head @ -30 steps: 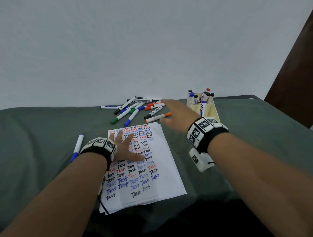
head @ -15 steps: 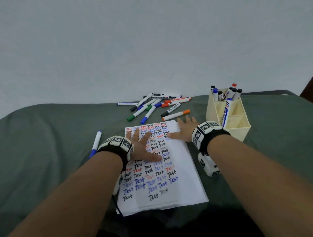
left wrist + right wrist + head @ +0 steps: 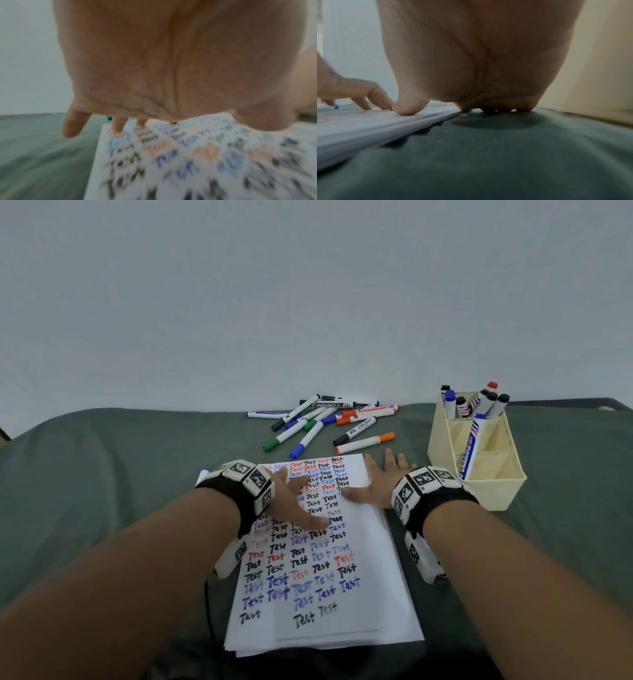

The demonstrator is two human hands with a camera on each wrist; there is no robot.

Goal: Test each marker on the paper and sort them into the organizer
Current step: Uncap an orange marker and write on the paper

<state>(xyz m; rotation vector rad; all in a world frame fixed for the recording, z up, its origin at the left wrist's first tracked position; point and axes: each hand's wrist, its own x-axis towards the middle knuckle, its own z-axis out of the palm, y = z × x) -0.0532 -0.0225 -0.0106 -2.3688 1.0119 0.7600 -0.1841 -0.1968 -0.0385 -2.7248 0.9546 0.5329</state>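
Since a second ago my right hand (image 3: 378, 486) has pulled back from the loose markers and dropped flat at the sheet's right edge; nothing else on the table shifted.

Nearest me: the paper (image 3: 370, 607), a small stack, rows of "Test" covering most of it, blank strip left at the bottom. My left hand (image 3: 291, 499) lies on its upper half, fingers spread and straight, holding nothing, probably there to pin the stack on the soft green cloth (image 3: 102, 491). Right hand, same story: thumb on the paper's edge, other fingers on the cloth, extended, gripping nothing. My guess: squaring the sheets before the next test.

At 10 o'clock of the left wrist, a single blue marker (image 3: 204, 473) is mostly hidden behind the band.

Further out at 12: the untested pile of markers (image 3: 325, 419), all capped, lying crossed; the orange-capped marker (image 3: 364, 443) sits closest to the paper, easiest next pick.

At 2 o'clock: the cream organizer (image 3: 493, 487), just beside my right wrist. Back compartment holds several markers upright; one blue marker leans in a middle one; front looks empty.
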